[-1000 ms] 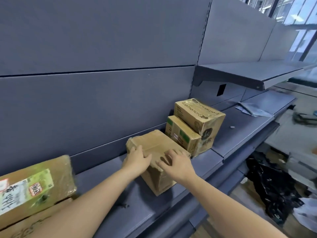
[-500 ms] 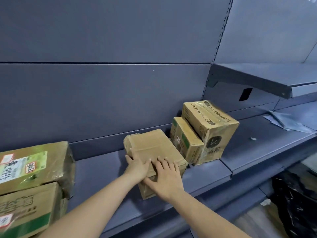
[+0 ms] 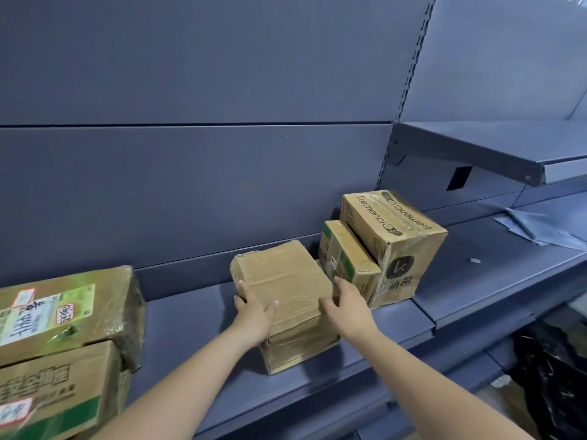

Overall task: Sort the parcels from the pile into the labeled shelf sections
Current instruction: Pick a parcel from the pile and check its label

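A plain taped cardboard parcel (image 3: 286,281) stands on the grey shelf (image 3: 190,315), near the middle. My left hand (image 3: 254,315) grips its left front edge, thumb on top. My right hand (image 3: 346,308) holds its right side, fingers running along the edge. Right of it, touching or nearly so, a small green-striped box (image 3: 349,265) leans under a larger "kemenci" box (image 3: 394,236). At the far left two green-labelled boxes are stacked, the upper box (image 3: 63,309) on the lower box (image 3: 54,398).
An upper shelf (image 3: 482,150) juts out at the right. On the lower right shelf section lie a grey plastic sheet (image 3: 540,230) and a small dark bit (image 3: 474,260). Black plastic bags (image 3: 552,376) lie on the floor at the right.
My hands have spread from the parcel's front top to its two sides. The parcel sits a little farther back on the shelf, closer to the green-striped box.
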`<state>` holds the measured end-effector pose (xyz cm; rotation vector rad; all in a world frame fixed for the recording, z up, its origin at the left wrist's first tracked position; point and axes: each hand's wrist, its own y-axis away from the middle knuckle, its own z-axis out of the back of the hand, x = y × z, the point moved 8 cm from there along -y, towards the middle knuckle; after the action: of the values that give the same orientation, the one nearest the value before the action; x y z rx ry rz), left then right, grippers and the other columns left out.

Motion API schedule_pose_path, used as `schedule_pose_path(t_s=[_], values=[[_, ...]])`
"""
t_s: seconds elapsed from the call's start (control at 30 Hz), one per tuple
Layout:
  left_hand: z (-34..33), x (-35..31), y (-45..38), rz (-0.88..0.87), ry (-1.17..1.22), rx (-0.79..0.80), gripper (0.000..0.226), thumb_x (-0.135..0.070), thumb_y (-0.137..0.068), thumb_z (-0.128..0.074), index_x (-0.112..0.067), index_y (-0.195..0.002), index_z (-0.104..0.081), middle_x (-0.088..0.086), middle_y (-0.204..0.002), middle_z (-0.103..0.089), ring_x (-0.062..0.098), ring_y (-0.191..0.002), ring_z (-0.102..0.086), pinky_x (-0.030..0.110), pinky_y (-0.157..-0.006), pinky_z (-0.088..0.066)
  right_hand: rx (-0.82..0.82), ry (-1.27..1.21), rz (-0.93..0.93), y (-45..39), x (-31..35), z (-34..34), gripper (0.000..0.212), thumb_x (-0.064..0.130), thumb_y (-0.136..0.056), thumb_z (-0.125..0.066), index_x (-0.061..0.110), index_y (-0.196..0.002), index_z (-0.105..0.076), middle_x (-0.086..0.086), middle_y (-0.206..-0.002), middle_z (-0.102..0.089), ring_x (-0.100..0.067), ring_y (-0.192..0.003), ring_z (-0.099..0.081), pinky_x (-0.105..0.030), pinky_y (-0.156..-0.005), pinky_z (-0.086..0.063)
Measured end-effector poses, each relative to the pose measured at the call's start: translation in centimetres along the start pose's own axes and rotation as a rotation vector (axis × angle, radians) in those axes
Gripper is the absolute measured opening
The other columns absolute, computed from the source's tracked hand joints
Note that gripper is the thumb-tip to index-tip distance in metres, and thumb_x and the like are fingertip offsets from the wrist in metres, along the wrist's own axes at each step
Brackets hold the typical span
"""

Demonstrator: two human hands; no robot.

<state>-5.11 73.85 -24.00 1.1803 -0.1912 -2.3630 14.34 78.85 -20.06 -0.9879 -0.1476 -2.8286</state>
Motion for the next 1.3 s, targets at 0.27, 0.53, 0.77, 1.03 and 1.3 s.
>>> schedule_pose_path(t_s=[0.27,0.53,0.77,1.03,1.3], values=[[1.4,1.7,0.1,0.057,-0.008,0.025,0.087,-0.043,-0.101,-0.039,-0.012,-0.149,0.026,0.014,-0.161,0.01,0.034,-0.146,-0.015,0.04,-0.115,-0.02,0.064,-0.37,-0.194,0.3,-0.2,-1.6,0.039,0.043,-0.09,-0.059,0.022,-0.124,-0.056,0.004,-0.114,-0.063,-0.013,-0.098,-0.058,-0.028,-0.08,-0.048],[4.8,3.1,-0.2,0.065,-0.159,0.001,0.064,-0.039,-0.102,-0.032,-0.01,-0.154,-0.01,0.012,-0.161,-0.002,0.037,-0.143,-0.021,0.046,-0.115,-0.024,-0.023,-0.402,0.082,2.9,5.5,-1.9,0.043,0.033,-0.078,-0.067,0.038,-0.119,-0.058,0.019,-0.104,-0.065,-0.006,-0.096,-0.06,-0.029,-0.086,-0.051],[8.3,-0.1,1.1,-0.044,0.025,-0.115,0.066,-0.057,-0.098,-0.025,-0.012,-0.144,-0.04,0.01,-0.149,-0.038,0.03,-0.134,-0.037,0.039,-0.106,-0.033,-0.048,-0.046,0.376,5.2,10.9,-4.3,0.078,0.077,-0.069,-0.039,0.037,-0.135,-0.052,0.018,-0.136,-0.051,-0.007,-0.127,-0.041,-0.037,-0.109,-0.031],[8.8,0.3,1.4,0.042,0.057,-0.133,0.058,-0.04,-0.099,-0.042,-0.002,-0.142,-0.031,0.013,-0.129,-0.051,0.029,-0.108,-0.051,0.035,-0.083,-0.042,-0.154,-0.187,0.232,4.6,9.8,-3.3,0.039,0.033,-0.092,-0.054,0.019,-0.127,-0.06,0.002,-0.123,-0.062,-0.019,-0.12,-0.052,-0.031,-0.095,-0.043],[9.5,1.9,1.7,0.014,0.063,-0.141,0.059,-0.044,-0.099,-0.042,-0.005,-0.142,-0.03,0.004,-0.11,-0.052,0.02,-0.09,-0.05,0.03,-0.074,-0.042,0.124,-0.37,-0.108,3.3,7.8,-5.6,0.033,0.04,-0.095,-0.049,0.01,-0.084,-0.058,-0.003,-0.086,-0.06,-0.017,-0.078,-0.053,-0.031,-0.067,-0.039]])
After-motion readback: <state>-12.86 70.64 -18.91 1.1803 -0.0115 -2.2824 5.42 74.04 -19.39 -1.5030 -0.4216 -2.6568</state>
